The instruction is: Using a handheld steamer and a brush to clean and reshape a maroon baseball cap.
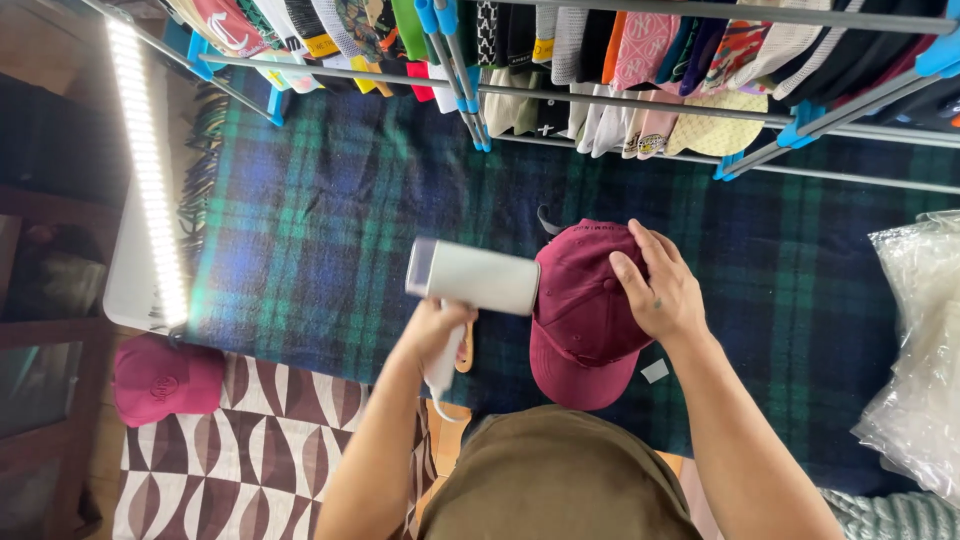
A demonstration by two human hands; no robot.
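Observation:
A maroon cap (580, 320) lies on a blue-green plaid blanket (330, 220), brim toward me. My right hand (655, 285) rests flat on the cap's crown, fingers spread over the top right side. My left hand (435, 335) grips the handle of a white handheld steamer (472, 278). The steamer's head points right and sits against the left side of the cap. Its cord hangs down below my left hand.
A rack (640, 100) of several hanging caps runs along the top. A lit light bar (150, 170) stands at the left. Another maroon cap (165, 380) lies on a patterned rug (250, 460) at lower left. Clear plastic bags (915, 360) sit at right.

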